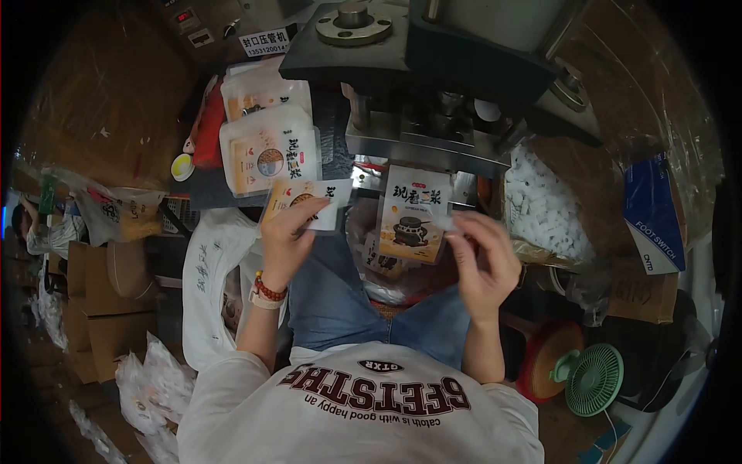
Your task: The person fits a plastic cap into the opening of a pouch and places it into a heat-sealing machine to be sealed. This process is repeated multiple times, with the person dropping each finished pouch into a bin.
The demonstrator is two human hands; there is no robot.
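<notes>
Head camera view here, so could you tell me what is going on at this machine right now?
A seated person is handling printed pouches at a sealing press. The left hand holds a pouch by the pile of filled pouches on the left. The right hand pinches the edge of another printed pouch, which hangs just below the metal head of the press. A bag of small white pieces sits to the right, and a green fan stands on the floor.

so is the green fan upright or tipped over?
Upright: the fan stands on its base, grille facing the camera, beside the red stool.
</notes>
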